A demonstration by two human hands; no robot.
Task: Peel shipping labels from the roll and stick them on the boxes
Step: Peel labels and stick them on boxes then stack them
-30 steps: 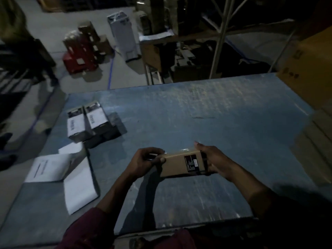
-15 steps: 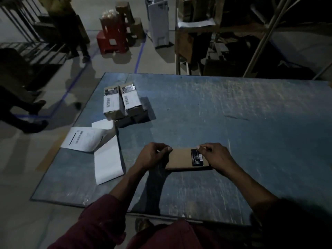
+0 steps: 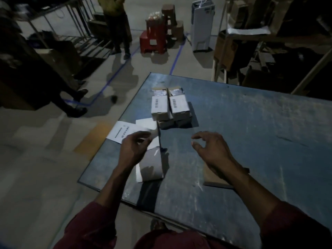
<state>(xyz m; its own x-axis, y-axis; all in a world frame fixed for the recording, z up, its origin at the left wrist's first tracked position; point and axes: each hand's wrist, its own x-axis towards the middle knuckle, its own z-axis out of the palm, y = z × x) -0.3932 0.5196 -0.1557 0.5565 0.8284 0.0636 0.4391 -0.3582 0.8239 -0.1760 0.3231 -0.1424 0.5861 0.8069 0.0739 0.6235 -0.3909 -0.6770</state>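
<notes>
Curling loosely over the label strip (image 3: pixel 151 162), the fingers of the left hand (image 3: pixel 133 151) are seen just above the white paper near the table's left edge; whether the paper is actually pinched cannot be told, since the fingertips are blurred against it. Half a second ago this hand was pressed to the left end of the brown box; it has since been carried leftward to the labels. The fingers of the right hand (image 3: pixel 209 150) are spread and slightly bent in the air, with nothing held between them. Earlier they were laid on the right end of the box, over its dark sticker; now the hand is lifted clear and held in front of the box.

The brown box (image 3: pixel 215 178) is left lying flat on the blue table (image 3: pixel 251 123), partly hidden beneath the right wrist and forearm, so its top face cannot be checked. The label strip is laid out along the left side of the table, one printed sheet (image 3: pixel 124 132) hanging over the edge at its far end.

Beyond the strip, the labelled boxes (image 3: pixel 168 105) are stacked in a small block, two white-labelled ones side by side on top, as before. Dark red sleeves are seen at the bottom of the view. On the floor behind, red stools (image 3: pixel 154 40) and the legs of standing people are made out dimly.
</notes>
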